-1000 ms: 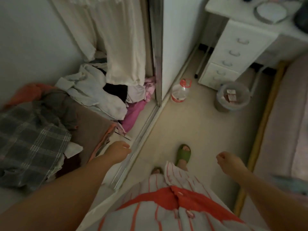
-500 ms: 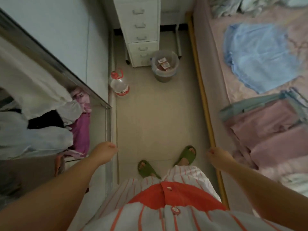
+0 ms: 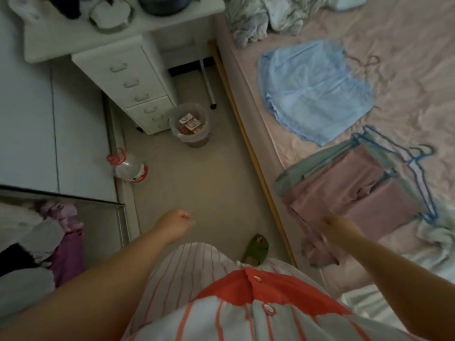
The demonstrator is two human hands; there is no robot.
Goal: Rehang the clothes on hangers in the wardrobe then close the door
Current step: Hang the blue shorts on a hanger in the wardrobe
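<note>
Clothes on hangers lie waiting on the bed to our right: a stack of pink and grey-green garments threaded on blue hangers, and beyond it a pale blue garment spread flat. Our right hand reaches over the near edge of the pink stack, at or just above the fabric; it is blurred, so we cannot tell whether its fingers have closed on the cloth or only brush it. Our left hand hangs over the floor in a loose fist, holding nothing.

We judge that we are at the fetching step: collecting the next garment from the bed to carry to the wardrobe, whose open side shows at lower left with a heap of clothing inside. The door is not yet closed.

The next move calls for a firm hold on one garment alone, best taken at its hanger hook so the others in the stack stay put, since the hangers lie overlapped and could snag. Then we turn left, lift it to the rail, which is out of view, and come back for the rest.
</note>
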